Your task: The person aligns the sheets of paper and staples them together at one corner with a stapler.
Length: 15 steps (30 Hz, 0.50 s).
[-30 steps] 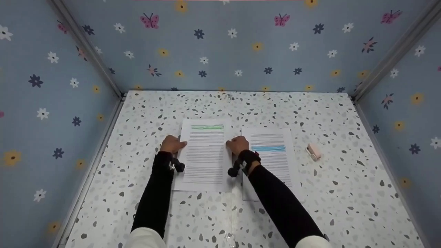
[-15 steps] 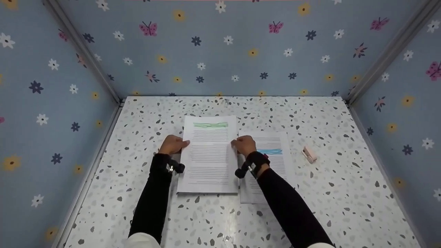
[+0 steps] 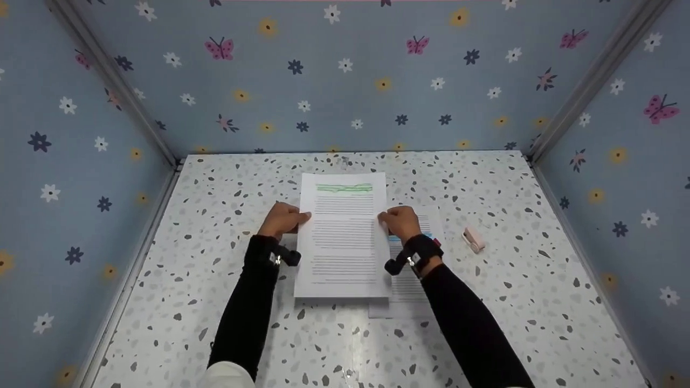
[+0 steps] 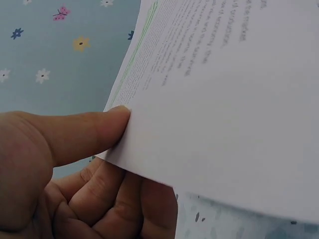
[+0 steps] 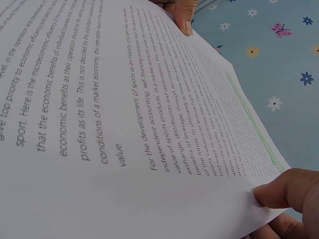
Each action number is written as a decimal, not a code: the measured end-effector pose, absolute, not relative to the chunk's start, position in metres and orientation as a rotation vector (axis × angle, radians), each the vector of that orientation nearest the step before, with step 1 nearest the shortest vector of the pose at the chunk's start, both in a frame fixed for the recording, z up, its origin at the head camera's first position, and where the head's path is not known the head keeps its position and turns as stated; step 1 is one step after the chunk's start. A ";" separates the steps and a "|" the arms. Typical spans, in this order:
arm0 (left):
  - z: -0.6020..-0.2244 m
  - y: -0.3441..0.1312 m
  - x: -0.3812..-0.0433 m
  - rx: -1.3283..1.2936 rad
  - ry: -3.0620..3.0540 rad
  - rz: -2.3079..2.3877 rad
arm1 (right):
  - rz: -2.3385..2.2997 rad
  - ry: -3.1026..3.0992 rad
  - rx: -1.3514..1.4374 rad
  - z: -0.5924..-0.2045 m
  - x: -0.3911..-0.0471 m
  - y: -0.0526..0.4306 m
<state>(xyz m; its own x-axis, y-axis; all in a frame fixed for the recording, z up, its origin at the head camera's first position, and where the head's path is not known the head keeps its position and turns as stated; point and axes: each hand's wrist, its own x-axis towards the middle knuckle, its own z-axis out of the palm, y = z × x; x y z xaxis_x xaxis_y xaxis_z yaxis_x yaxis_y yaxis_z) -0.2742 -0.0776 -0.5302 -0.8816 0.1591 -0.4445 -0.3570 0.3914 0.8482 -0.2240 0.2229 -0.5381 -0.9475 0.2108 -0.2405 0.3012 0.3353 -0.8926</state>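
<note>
A printed sheet of paper (image 3: 345, 242) with green highlighter lines near its top is held up off the table between both hands. My left hand (image 3: 284, 220) pinches its left edge, thumb on top and curled fingers beneath, as the left wrist view of the paper (image 4: 224, 134) shows. On the opposite edge, my right hand (image 3: 401, 222) pinches it the same way; its thumb (image 5: 279, 189) lies on the printed face in the right wrist view. Partly covered by the raised sheet and the right forearm, a second printed sheet (image 3: 407, 293) with blue highlighting lies on the table.
A small pale pink stapler-like object (image 3: 474, 240) lies right of the papers. The speckled white table (image 3: 334, 350) meets a blue flowered wall (image 3: 345, 97) at the back, with side panels left and right.
Both hands have lifted the green-marked sheet from the table and carried it rightward, so it now overlaps the blue-marked sheet. The head view has shifted slightly.
</note>
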 end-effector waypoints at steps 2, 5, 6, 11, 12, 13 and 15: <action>-0.530 -0.069 -0.275 -0.150 2.198 1.487 | -1.698 2.507 0.496 -0.537 -0.223 0.231; -0.532 -0.056 -0.275 -0.127 2.200 1.482 | -1.690 2.515 0.521 -0.537 -0.220 0.245; -0.533 -0.051 -0.274 -0.118 2.198 1.486 | -1.685 2.521 0.522 -0.537 -0.219 0.249; -0.538 -0.027 -0.273 -0.084 2.198 1.507 | -1.646 2.536 0.546 -0.538 -0.214 0.271; -0.539 -0.022 -0.273 -0.079 2.200 1.511 | -1.637 2.538 0.557 -0.537 -0.213 0.275; -0.540 -0.017 -0.273 -0.072 2.206 1.509 | -1.624 2.540 0.572 -0.537 -0.212 0.279; -0.541 -0.009 -0.273 -0.061 2.211 1.509 | -1.606 2.545 0.604 -0.536 -0.209 0.287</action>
